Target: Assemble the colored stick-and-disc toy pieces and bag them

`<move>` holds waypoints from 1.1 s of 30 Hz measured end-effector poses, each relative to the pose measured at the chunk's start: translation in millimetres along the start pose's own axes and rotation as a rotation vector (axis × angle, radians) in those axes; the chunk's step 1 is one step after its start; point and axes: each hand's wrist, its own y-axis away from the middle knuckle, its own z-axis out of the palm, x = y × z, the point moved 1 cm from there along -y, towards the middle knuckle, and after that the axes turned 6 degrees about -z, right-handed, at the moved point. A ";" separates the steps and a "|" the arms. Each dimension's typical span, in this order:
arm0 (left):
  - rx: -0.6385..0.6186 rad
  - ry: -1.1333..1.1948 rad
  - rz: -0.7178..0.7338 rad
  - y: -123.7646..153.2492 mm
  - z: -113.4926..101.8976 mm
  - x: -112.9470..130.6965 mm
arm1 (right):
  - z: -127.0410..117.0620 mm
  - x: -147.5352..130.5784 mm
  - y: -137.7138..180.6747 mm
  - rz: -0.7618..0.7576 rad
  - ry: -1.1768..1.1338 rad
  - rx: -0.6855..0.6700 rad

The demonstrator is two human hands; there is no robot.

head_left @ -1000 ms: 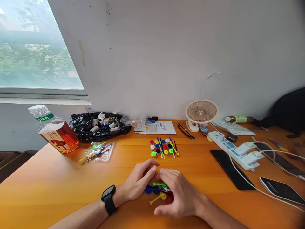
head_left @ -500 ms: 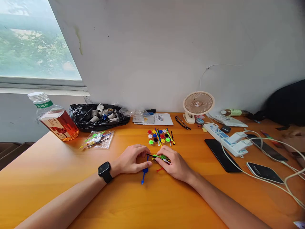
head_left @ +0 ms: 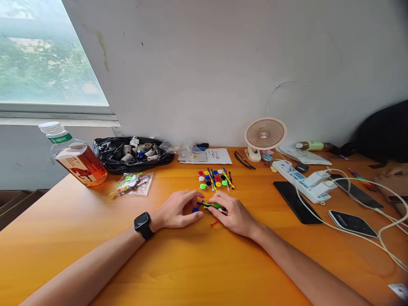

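Observation:
Both my hands rest on the orange table (head_left: 197, 263), fingers curled over a small bunch of coloured plastic sticks with round ends (head_left: 210, 207). My left hand (head_left: 180, 210), with a black watch at the wrist, pinches the blue end of the bunch. The green and red pieces sit under the fingers of my right hand (head_left: 231, 214). Just beyond the hands lies a neat group of coloured discs and sticks (head_left: 215, 179).
A tea bottle (head_left: 76, 159) stands at the left, beside a clear bag of sticks (head_left: 132, 183) and a black bag of small parts (head_left: 134, 155). A desk fan (head_left: 264, 138), power strip (head_left: 302, 180), cables and phones (head_left: 352, 223) fill the right. Another person's hand (head_left: 393, 178) is at the far right.
My hands slid away from me toward the group of discs, drawing the loose sticks together. The blue stick that lay below my left hand is now under its fingers.

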 end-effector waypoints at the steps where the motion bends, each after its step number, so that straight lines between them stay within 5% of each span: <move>1: -0.009 0.000 0.019 0.4 -0.2 0.3 | 0.6 -0.4 -0.1 -0.007 -0.015 0.000; 16: -0.030 -0.106 0.143 -1.5 2.1 3.1 | 3.7 -8.7 -0.2 0.147 -0.161 0.377; 26: -0.061 -0.167 0.222 1.1 11.4 8.3 | 13.2 -10.6 -0.9 0.302 -0.499 0.229; 33: -0.052 -0.151 0.232 0.6 15.8 6.5 | 13.2 -10.7 -2.7 0.176 -0.353 0.206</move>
